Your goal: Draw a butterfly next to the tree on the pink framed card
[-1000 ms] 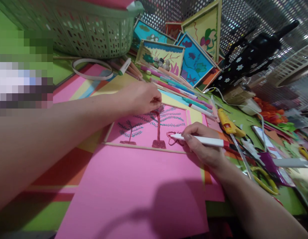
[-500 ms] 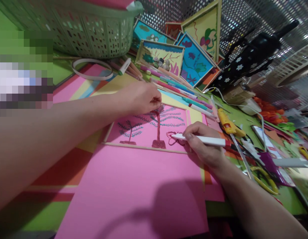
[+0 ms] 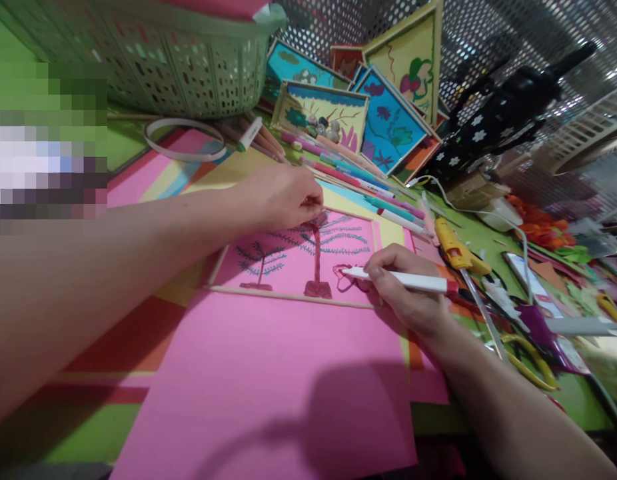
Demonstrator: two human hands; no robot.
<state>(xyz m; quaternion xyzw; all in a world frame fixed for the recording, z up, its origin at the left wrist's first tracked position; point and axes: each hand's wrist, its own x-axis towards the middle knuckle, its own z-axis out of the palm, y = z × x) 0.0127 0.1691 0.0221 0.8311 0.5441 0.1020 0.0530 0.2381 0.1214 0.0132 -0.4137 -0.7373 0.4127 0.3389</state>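
Head view. Pink paper picture (image 3: 288, 277), framed in thin pale wooden strips: lying on a large plain pink paper sheet (image 3: 268, 360) that is reaching towards the near edge of the green bench (image 3: 438, 420).

Right hand (image 3: 408, 290): holding a slim white-barrelled, red-ended marker (image 3: 421, 283), its tip pointing at a dark-red winged outline (image 3: 345, 288) near the frame's near right corner; whether the tip is touching, cannot tell.

Left hand (image 3: 288, 197): curling narrow, fingertips resting at the frame's far edge — whether pinching anything, cannot tell.

Change over the last second: slight — the marker is shifting minutely, both hands otherwise keeping their places, so the drawing work is staying on this one outline.

Beyond the far edge: assorted coloured felt-tip pens (image 3: 348, 175), lying in a loose row.
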